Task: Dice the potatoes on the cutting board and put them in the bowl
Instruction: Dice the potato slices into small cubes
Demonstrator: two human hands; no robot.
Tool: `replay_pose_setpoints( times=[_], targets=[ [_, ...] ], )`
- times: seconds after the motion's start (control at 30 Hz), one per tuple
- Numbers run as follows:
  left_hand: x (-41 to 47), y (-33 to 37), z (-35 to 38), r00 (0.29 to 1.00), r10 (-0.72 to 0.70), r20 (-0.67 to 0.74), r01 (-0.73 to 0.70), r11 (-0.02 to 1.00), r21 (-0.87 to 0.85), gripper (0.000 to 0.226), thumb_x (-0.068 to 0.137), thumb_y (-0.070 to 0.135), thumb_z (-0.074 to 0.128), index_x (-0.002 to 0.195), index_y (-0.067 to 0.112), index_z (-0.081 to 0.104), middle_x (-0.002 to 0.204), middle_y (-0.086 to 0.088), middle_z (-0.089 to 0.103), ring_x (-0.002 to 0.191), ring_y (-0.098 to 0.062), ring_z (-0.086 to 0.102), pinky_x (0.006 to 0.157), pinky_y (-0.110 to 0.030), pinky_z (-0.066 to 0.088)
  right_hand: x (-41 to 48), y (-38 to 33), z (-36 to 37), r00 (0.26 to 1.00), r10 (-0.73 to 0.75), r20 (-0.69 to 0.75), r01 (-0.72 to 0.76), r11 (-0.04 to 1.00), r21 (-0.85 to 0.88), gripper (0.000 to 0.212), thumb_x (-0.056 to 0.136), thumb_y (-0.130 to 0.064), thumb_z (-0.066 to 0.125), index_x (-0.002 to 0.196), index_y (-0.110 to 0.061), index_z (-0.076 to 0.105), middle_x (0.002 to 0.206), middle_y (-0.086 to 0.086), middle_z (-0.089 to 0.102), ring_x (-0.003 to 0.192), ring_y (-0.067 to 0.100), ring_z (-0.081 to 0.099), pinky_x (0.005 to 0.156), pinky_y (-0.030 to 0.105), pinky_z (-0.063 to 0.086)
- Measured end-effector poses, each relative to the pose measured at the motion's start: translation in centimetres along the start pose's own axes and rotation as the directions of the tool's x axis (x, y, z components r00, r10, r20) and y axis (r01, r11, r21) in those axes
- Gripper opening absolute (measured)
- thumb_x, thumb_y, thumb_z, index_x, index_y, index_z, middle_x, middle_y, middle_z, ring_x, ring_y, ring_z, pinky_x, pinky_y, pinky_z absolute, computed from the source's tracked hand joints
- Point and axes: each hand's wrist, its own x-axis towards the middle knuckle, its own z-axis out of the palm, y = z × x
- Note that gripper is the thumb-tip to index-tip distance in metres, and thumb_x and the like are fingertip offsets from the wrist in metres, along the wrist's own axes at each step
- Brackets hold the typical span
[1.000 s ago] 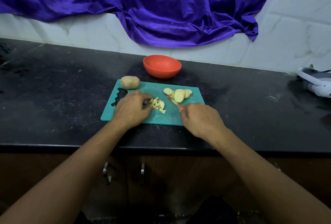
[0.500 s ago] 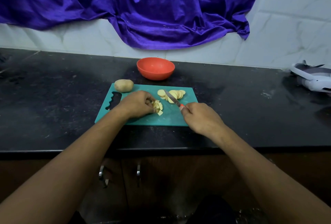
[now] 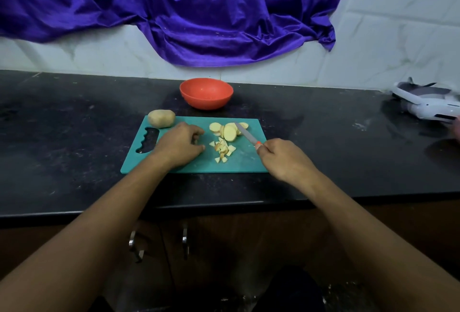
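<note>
1. L hand: bare, nothing worn on what shows.
2. R hand: bare too.
3. L forearm & R forearm: uncovered right to frame edge.

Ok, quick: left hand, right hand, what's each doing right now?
Left hand: fingers curled, resting on the cutting board, nothing visibly held.
Right hand: grips the knife by its handle.
</note>
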Motion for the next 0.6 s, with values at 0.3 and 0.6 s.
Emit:
replay_pose_setpoints(
  times=[0.3,0.6],
  targets=[
    [0.6,3.1,1.5,0.999,0.024,-0.029,-0.026,0.998,-0.066,0.023,0.090,0.011,0.067,0.102,0.026,0.080,0.103,0.009,0.076,0.099,-0.013,0.068,0.092,-0.036,0.056,0.3,-1.2,0.2,0.999,-0.022,0.029,0.021,0.999,0.037,0.046,0.109,-0.050,0.037,0.080,-0.021,0.058,0.072,-0.002,0.056,0.061,0.013,0.051,0.056,0.033,0.040],
    [0.0,1.0,-0.3,0.991,-0.098,-0.095,0.094,0.995,-0.042,0.041,0.092,0.023,0.073,0.132,0.022,0.067,0.126,0.003,0.070,0.113,-0.014,0.064,0.101,-0.037,0.051,0.3,-0.2,-0.2,0.999,0.007,0.031,-0.011,0.991,0.132,0.044,0.109,-0.046,0.040,0.077,-0.020,0.055,0.070,-0.002,0.052,0.061,0.013,0.049,0.056,0.033,0.037]
  ],
)
